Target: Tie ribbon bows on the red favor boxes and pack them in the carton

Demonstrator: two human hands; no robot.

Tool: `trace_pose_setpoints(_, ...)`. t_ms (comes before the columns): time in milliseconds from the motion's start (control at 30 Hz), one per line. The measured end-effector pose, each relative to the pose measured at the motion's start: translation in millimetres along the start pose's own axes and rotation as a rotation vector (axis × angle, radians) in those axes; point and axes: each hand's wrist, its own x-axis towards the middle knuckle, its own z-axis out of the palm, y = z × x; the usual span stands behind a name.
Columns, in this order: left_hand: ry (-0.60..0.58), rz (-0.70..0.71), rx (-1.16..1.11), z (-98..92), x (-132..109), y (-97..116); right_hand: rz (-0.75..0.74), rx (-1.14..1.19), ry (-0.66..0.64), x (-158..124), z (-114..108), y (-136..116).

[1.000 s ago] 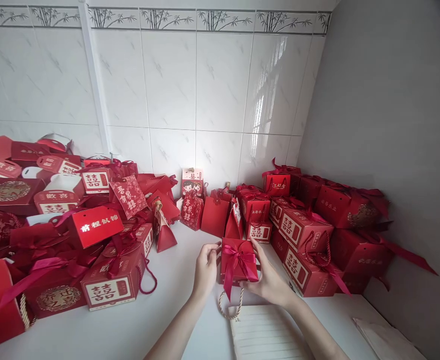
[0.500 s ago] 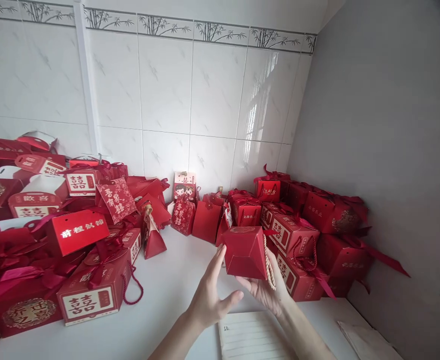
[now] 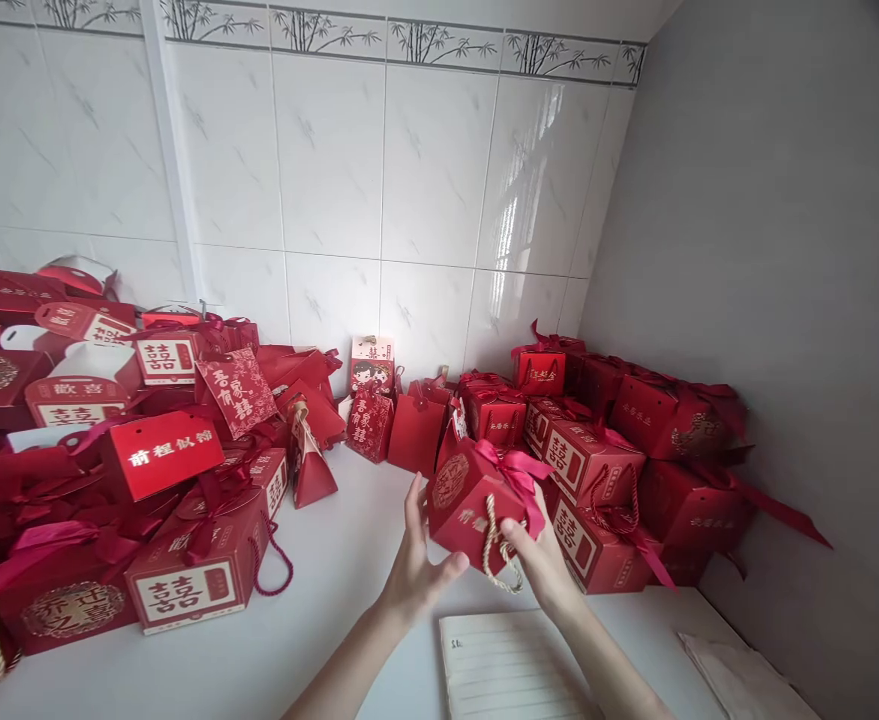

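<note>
A small red gift box [image 3: 469, 500] with a pink ribbon bow and a cream rope handle is held tilted above the white counter [image 3: 334, 590]. My left hand [image 3: 418, 560] cups its lower left side, fingers upright and thumb under the box. My right hand [image 3: 540, 555] grips the right side, fingers closed by the rope handle. A gold round emblem shows on the box's left face.
A big heap of red gift boxes and bags [image 3: 109, 470] fills the left. More red boxes with ribbons [image 3: 619, 470] are stacked at the right against the grey wall. Small red bags [image 3: 409, 425] stand along the tiled back wall. A lined notebook [image 3: 514, 665] lies near me.
The box has been turned in my hands: its plain underside faced me half a second ago, now the bow and emblem show. A second ago it rested low near the counter.
</note>
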Motion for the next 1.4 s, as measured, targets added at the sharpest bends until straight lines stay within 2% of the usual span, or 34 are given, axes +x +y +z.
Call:
trace_pose_setpoints(67, 0.002, -0.065, -0.097, -1.4, 2.3, -0.6, -0.168, -0.18, -0.003, -1.4, -0.9, -0.8)
trace_pose_setpoints(167, -0.021, -0.105, -0.142, -4.9, 5.0, -1.3, -0.34, -0.414, 0.004, -4.1, -2.3, -2.8)
trace_pose_setpoints(300, -0.095, -0.057, -0.054, -9.8, 5.2, -2.3, -0.544, -0.651, -0.023, -5.1, -6.9, -0.1)
trace_pose_setpoints(433, -0.035, -0.019, 0.01, -12.9, 5.6, -8.6, -0.713, -0.864, -0.083, -2.5, -12.5, 3.9)
trace_pose_setpoints(567, 0.201, -0.13, 0.106, -19.2, 11.9, -14.4, -0.738, -0.899, -0.057, 1.3, -14.5, 4.3)
trace_pose_setpoints(633, 0.339, -0.212, 0.12, -23.2, 15.3, -10.4, -0.736, -0.914, -0.025, 3.0, -15.3, 4.6)
trace_pose_setpoints(700, 0.397, -0.229, 0.103, -25.4, 17.0, -1.7, -0.726, -0.931, 0.001, 4.0, -16.4, 5.7)
trace_pose_setpoints(833, 0.336, -0.199, 0.104, -19.9, 16.1, 12.0, -0.723, -0.954, 0.0, 4.3, -17.4, 9.0)
trace_pose_setpoints(1000, 0.242, -0.289, 0.09, -9.9, 15.6, 0.7, -0.741, -0.969, -0.05, 3.5, -16.4, 11.9)
trace_pose_setpoints(1100, 0.19, -0.338, 0.011, -10.6, 17.3, -3.8, -0.734, -0.965, -0.051, 3.4, -17.8, 12.9)
trace_pose_setpoints(1267, 0.157, -0.426, -0.125, -15.0, 19.2, 3.4, -0.72, -0.951, -0.039, 4.1, -19.9, 12.2)
trace_pose_setpoints(1400, 0.11, -0.484, -0.237, -16.9, 18.9, 1.3, -0.694, -0.921, -0.006, 5.3, -19.7, 12.2)
